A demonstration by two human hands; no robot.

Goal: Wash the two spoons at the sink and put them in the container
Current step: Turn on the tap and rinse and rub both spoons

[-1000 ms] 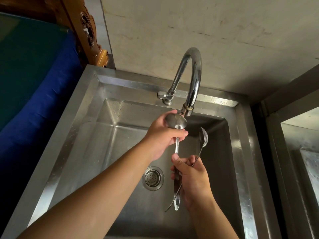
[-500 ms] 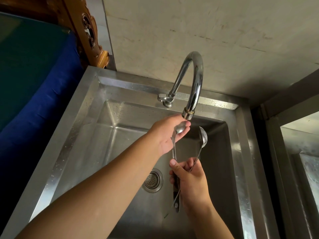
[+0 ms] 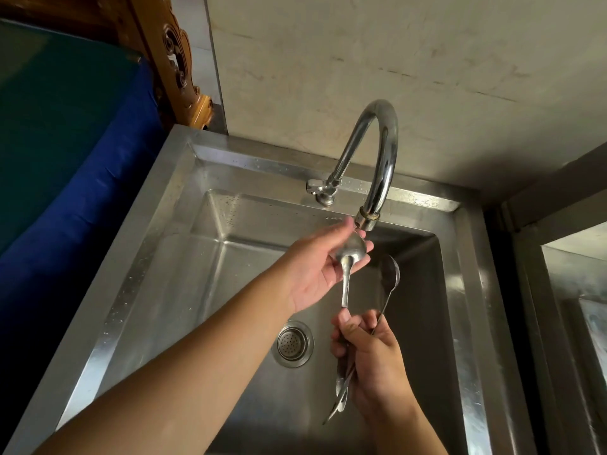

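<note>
Over the steel sink (image 3: 184,244), my right hand (image 3: 371,353) grips the handles of two metal spoons, bowls pointing up. The first spoon (image 3: 346,277) has its bowl right under the faucet (image 3: 377,165) spout. My left hand (image 3: 315,267) cups that bowl, its fingers lying behind it and the thumb near the spout. The second spoon (image 3: 389,280) leans to the right, apart from the left hand. I cannot make out a water stream. No container for the spoons is in view.
The drain strainer (image 3: 292,343) sits in the sink floor below my hands. A second steel basin (image 3: 578,290) is at the right edge. A blue and green covered surface (image 3: 65,142) and carved wood (image 3: 170,67) lie to the left. A bare wall stands behind.
My left hand opened from wrapping the first spoon's bowl to cupping it with straighter fingers, the bowl now showing. The right hand holds both spoons as before.
</note>
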